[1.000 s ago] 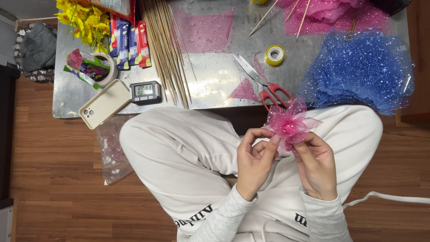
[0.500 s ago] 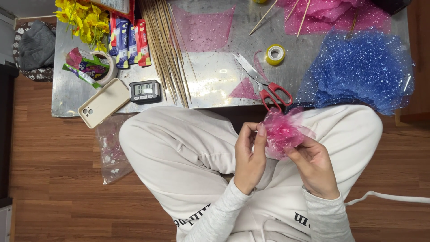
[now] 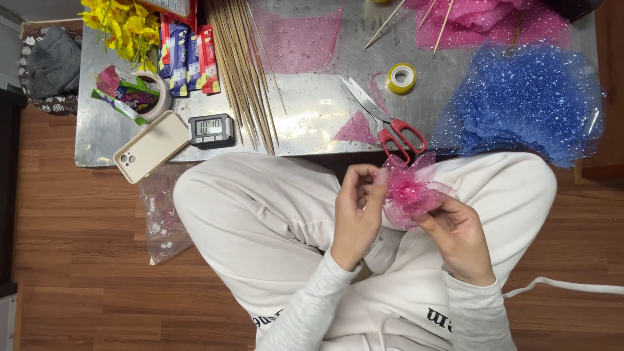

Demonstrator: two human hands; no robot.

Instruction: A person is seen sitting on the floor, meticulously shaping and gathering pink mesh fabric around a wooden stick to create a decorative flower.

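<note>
A pink mesh flower with a darker pink centre is held above my lap between both hands. My left hand pinches its left side with the fingertips. My right hand grips it from below and to the right. I sit cross-legged in white trousers on a wooden floor, in front of a low metal table.
On the table lie red-handled scissors, a yellow tape roll, a bundle of wooden skewers, a digital timer, a cream phone, blue mesh, pink mesh pieces and yellow flowers. A clear plastic bag lies on the floor.
The pink flower has been turned in my hands, so its centre now faces up again. Both hands stay at my lap, shifted slightly.
</note>
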